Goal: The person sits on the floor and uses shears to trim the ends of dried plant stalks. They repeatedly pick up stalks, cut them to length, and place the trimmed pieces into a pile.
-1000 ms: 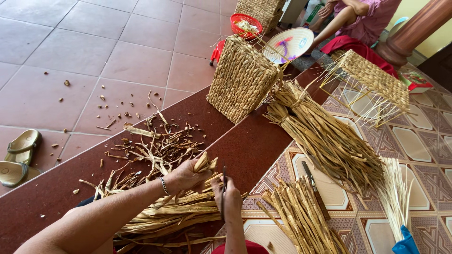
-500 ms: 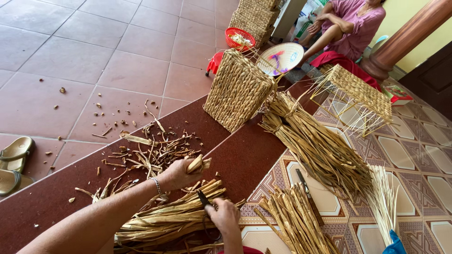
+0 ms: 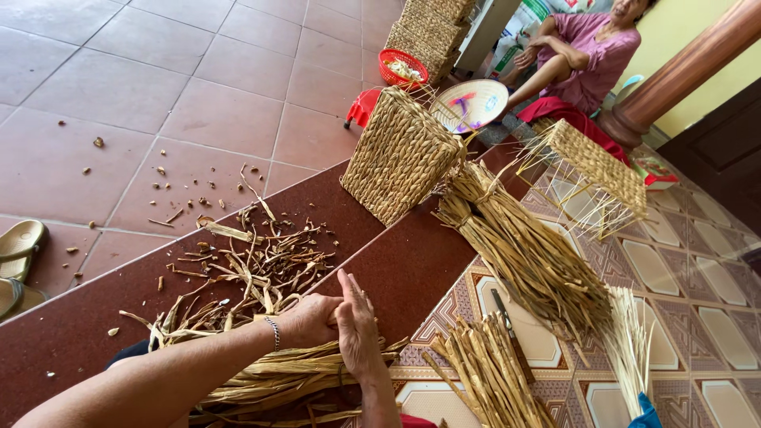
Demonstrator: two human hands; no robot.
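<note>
Dried straw-coloured reed strips (image 3: 293,376) lie in a bundle at the near edge of the dark red floor band (image 3: 412,269), and both hands rest on them. Left hand (image 3: 307,319) is curled closed around the top of the bundle, a bracelet at its wrist. Right hand (image 3: 358,329) lies flat with fingers together, pressed against the left hand and down on the same strips. Whether either hand pinches a single strip cannot be told.

Short reed scraps (image 3: 246,261) are scattered on the band just beyond the hands. A woven basket (image 3: 402,154) stands further along the band, touching a long reed sheaf (image 3: 527,254) that lies across the patterned tiles. A smaller pile of strips (image 3: 487,376) lies right of the hands. A half-woven frame (image 3: 594,170) sits beyond the sheaf. Another person (image 3: 583,51) sits at the far edge. Sandals (image 3: 17,254) lie at the left edge.
</note>
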